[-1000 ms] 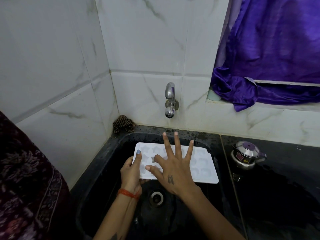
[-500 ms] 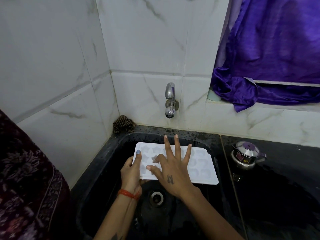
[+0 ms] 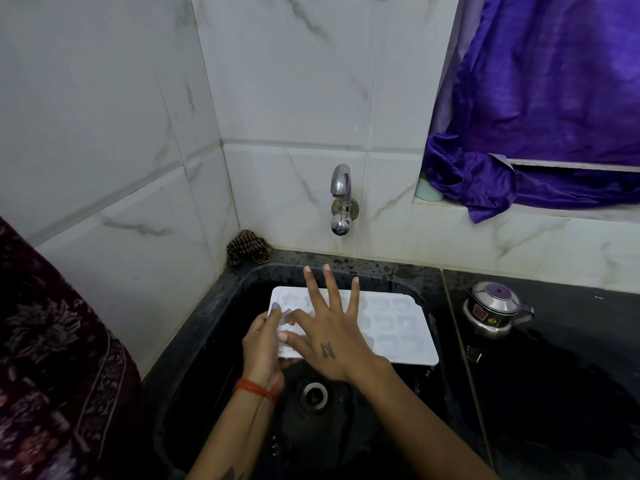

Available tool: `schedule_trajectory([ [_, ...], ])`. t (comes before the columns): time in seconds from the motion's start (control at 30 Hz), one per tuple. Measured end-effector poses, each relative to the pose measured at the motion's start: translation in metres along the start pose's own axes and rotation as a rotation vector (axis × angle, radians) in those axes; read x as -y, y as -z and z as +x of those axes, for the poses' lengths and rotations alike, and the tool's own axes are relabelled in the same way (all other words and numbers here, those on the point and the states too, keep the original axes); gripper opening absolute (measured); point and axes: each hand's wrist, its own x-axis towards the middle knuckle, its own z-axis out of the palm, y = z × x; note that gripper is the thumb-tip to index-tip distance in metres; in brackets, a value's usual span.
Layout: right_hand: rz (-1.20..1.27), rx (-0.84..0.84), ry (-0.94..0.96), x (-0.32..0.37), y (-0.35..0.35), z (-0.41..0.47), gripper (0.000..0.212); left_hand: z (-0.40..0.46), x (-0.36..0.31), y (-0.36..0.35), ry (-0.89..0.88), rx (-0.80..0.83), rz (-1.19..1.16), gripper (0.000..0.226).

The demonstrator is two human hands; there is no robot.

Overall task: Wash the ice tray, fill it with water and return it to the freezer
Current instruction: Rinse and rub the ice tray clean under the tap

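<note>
A white ice tray point(image 3: 398, 327) with shaped pockets is held level over the black sink point(image 3: 214, 327), below the steel tap point(image 3: 341, 199). My left hand point(image 3: 263, 344) grips the tray's left end, thumb on top and fingers underneath. My right hand point(image 3: 332, 330) lies flat on the tray's left half with straight, spread fingers that reach past its far edge. No water runs from the tap. The sink drain point(image 3: 314, 394) shows under the tray's near edge.
A small steel pot with a purple knob point(image 3: 493, 311) stands on the dark wet counter right of the sink. A brown scrubber cloth point(image 3: 247, 251) sits in the back left corner. Purple cloth point(image 3: 540, 109) hangs over the ledge at right, beside a pale cup point(image 3: 427, 190).
My right hand has slid slightly left and toward the far edge across the tray. My left hand and the tray stay in place.
</note>
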Motion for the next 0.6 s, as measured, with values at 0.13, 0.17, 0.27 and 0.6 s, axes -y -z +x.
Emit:
schedule_trajectory([
  [0.13, 0.06, 0.14, -0.025, 0.004, 0.011, 0.003, 0.077, -0.001, -0.002, 0.0, -0.01, 0.003, 0.007, 0.02],
  [0.17, 0.066, 0.165, -0.034, 0.005, 0.014, 0.004, 0.076, -0.001, -0.002, 0.0, -0.013, 0.0, 0.006, 0.02],
  [0.27, 0.04, 0.142, -0.023, 0.004, 0.016, 0.003, 0.071, -0.003, -0.003, 0.001, -0.013, 0.004, -0.002, 0.018],
  [0.6, -0.004, 0.054, 0.0, 0.003, 0.008, 0.002, 0.075, -0.004, -0.008, -0.002, -0.017, 0.02, 0.01, 0.02],
])
